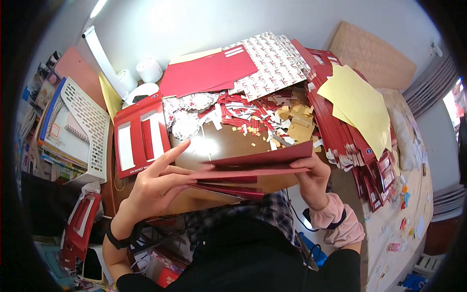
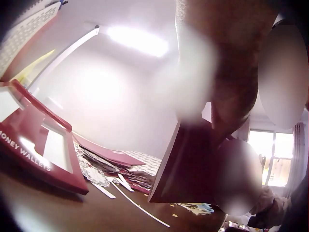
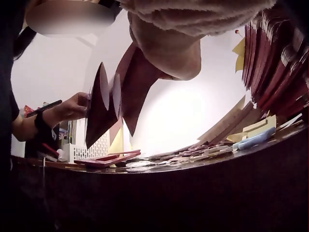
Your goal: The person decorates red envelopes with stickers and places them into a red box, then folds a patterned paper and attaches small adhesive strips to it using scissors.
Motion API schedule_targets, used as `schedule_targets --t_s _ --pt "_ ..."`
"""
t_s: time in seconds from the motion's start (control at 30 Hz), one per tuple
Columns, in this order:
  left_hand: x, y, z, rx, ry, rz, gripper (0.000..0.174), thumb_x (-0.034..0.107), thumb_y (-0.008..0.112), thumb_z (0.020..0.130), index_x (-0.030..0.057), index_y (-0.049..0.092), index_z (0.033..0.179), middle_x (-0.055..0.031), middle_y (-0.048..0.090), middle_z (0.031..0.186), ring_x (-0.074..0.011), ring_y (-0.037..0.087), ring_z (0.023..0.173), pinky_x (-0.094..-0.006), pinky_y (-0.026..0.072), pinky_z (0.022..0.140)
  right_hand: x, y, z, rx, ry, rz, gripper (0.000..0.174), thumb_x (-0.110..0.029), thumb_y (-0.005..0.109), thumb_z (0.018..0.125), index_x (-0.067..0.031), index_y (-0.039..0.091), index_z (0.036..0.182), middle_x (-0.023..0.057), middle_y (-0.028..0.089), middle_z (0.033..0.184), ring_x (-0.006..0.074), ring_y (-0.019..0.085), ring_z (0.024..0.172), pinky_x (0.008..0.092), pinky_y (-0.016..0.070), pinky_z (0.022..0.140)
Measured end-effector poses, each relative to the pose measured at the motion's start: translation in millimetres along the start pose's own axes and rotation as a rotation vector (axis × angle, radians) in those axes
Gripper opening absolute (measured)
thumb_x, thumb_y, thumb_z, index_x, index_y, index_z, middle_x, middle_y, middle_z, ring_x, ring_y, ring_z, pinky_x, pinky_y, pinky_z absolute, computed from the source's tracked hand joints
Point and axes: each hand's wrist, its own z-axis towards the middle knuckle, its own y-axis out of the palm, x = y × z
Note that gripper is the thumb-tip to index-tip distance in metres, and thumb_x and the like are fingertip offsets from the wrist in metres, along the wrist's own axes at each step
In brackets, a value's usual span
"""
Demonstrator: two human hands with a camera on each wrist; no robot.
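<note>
Both hands hold a folded dark-red cardboard piece (image 1: 253, 171) above the near edge of the desk. The left hand (image 1: 156, 187) pinches its left end, with the index finger pointing up and away. At the other end, the right hand (image 1: 314, 177) grips the card between thumb and fingers. The card's panels stand apart like an opened sleeve, seen nearly edge-on in the head view. In the left wrist view one red panel (image 2: 186, 166) hangs below the hand. From the right wrist, the left hand (image 3: 77, 106) shows across from the spread panels (image 3: 137, 87).
A red windowed box (image 1: 141, 134) lettered "MONEY WALLETS" lies left. Red and white paper scraps (image 1: 243, 114) cover the desk's middle. Behind are red sheets (image 1: 209, 70) and patterned sheets (image 1: 272, 63). Stacked red cards (image 1: 335, 121) with yellow sheets (image 1: 360, 104) stand right; a white rack (image 1: 87, 126) stands far left.
</note>
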Motion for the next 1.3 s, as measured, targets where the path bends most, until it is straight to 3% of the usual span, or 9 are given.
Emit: schedule_targets --t_s 0.27,0.4,0.5,0.6,0.8,0.93,1.1,1.2,1.3 --pt "6 4 -3 -0.077 -0.012 -0.083 0.016 -0.006 0.074 0.076 -0.0029 0.071 0.092 -0.0246 0.056 0.137 -0.0255 0.073 0.097 -0.0336 0.0584 0.081 17 9 -7 0.193 0.021 0.201 0.022 0.010 0.067 0.087 -0.0030 0.061 0.104 0.0095 0.059 0.124 0.0184 0.058 0.113 0.0318 0.0444 0.097" --pt "1 2 -3 -0.076 0.018 -0.019 0.015 -0.006 0.071 0.079 -0.0021 0.072 0.093 -0.0189 0.065 0.125 -0.0268 0.071 0.100 -0.0345 0.0583 0.082 15 12 -13 0.125 0.187 0.107 0.024 0.008 0.069 0.085 -0.0026 0.063 0.105 0.0093 0.065 0.115 0.0165 0.063 0.103 0.0302 0.0491 0.091" --pt "-3 0 -6 -0.109 0.041 0.031 0.018 -0.006 0.070 0.079 -0.0007 0.072 0.096 -0.0146 0.070 0.117 -0.0272 0.071 0.100 -0.0349 0.0581 0.083 8 6 -3 -0.130 0.089 -0.340 0.024 0.009 0.072 0.078 -0.0013 0.074 0.099 0.0129 0.072 0.101 0.0212 0.069 0.089 0.0319 0.0523 0.087" --pt "-2 1 -6 -0.140 0.050 0.049 0.018 -0.005 0.070 0.080 0.0000 0.072 0.098 -0.0125 0.071 0.114 -0.0271 0.070 0.099 -0.0350 0.0580 0.083 -2 4 2 -0.143 0.095 -0.399 0.031 0.009 0.073 0.078 -0.0015 0.074 0.108 0.0123 0.072 0.106 0.0200 0.068 0.094 0.0311 0.0517 0.088" --pt "-4 5 -3 -0.154 0.048 0.032 0.019 -0.005 0.070 0.080 0.0001 0.071 0.098 -0.0126 0.071 0.112 -0.0273 0.070 0.098 -0.0349 0.0582 0.082 10 -5 -10 0.005 0.278 -0.138 0.035 0.011 0.072 0.080 -0.0015 0.073 0.113 0.0102 0.070 0.111 0.0164 0.065 0.100 0.0280 0.0508 0.089" --pt "-4 4 -1 -0.164 0.021 0.030 0.019 -0.005 0.070 0.080 -0.0003 0.071 0.098 -0.0131 0.071 0.112 -0.0278 0.070 0.099 -0.0353 0.0582 0.083 13 -2 -14 0.021 0.208 -0.195 0.028 0.012 0.071 0.080 0.0004 0.074 0.106 0.0103 0.070 0.110 0.0161 0.066 0.098 0.0273 0.0514 0.088" --pt "-9 6 -4 -0.098 0.021 0.076 0.021 -0.007 0.067 0.081 -0.0007 0.069 0.101 -0.0135 0.069 0.113 -0.0291 0.069 0.099 -0.0361 0.0575 0.083 30 5 -30 0.063 0.238 -0.097 0.040 0.012 0.068 0.083 0.0009 0.059 0.120 0.0092 0.072 0.107 0.0173 0.069 0.098 0.0274 0.0535 0.084" --pt "-10 5 -4 -0.081 -0.004 0.073 0.021 -0.007 0.066 0.081 -0.0006 0.069 0.102 -0.0139 0.069 0.113 -0.0294 0.069 0.100 -0.0360 0.0572 0.084 17 13 -24 -0.042 0.210 -0.231 0.050 0.011 0.068 0.084 -0.0003 0.049 0.129 0.0093 0.072 0.105 0.0161 0.069 0.098 0.0288 0.0540 0.085" --pt "-12 6 -3 -0.086 -0.017 0.064 0.020 -0.006 0.068 0.083 -0.0002 0.070 0.101 -0.0142 0.069 0.113 -0.0287 0.069 0.102 -0.0354 0.0574 0.086 13 18 -16 -0.133 0.234 -0.258 0.039 0.011 0.066 0.085 -0.0003 0.061 0.121 0.0110 0.073 0.105 0.0164 0.070 0.097 0.0296 0.0536 0.087"
